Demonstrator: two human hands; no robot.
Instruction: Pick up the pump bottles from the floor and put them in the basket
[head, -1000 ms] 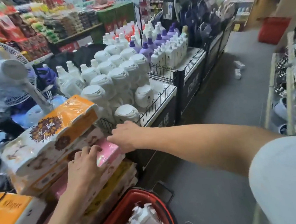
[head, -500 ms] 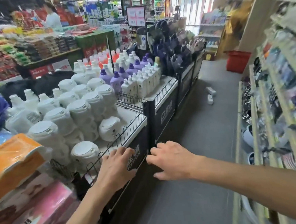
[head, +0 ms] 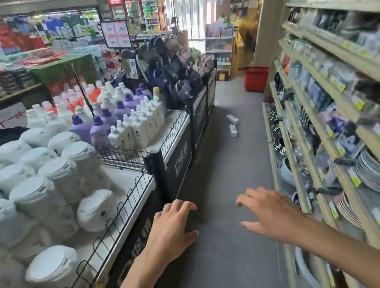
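Two pump bottles (head: 232, 119) lie on their sides on the grey floor (head: 213, 176), far down the aisle. They are just beside each other, near the foot of the dark display counter (head: 179, 165) that runs along the left.

I see my left hand (head: 171, 229) low and near, in front of the counter's dark panel. Its fingers are spread and loosely bent, holding nothing. I cannot tell whether it touches the panel. My right hand (head: 270, 215) reaches out over the floor, palm down. Its fingers are spread wide and it too is empty. Both hands are well apart from the bottles.

On the near part of the counter, white tubs (head: 48, 180) with round lids stand crowded behind a low wire fence (head: 129, 196). Farther along stand purple jugs (head: 97, 132) and upright white bottles (head: 141, 127).

On the right, shelves (head: 324, 154) hold stacked plates (head: 372, 172) and small packaged goods too blurred to name. At the far end of the aisle a red basket (head: 256, 79) sits on the floor.
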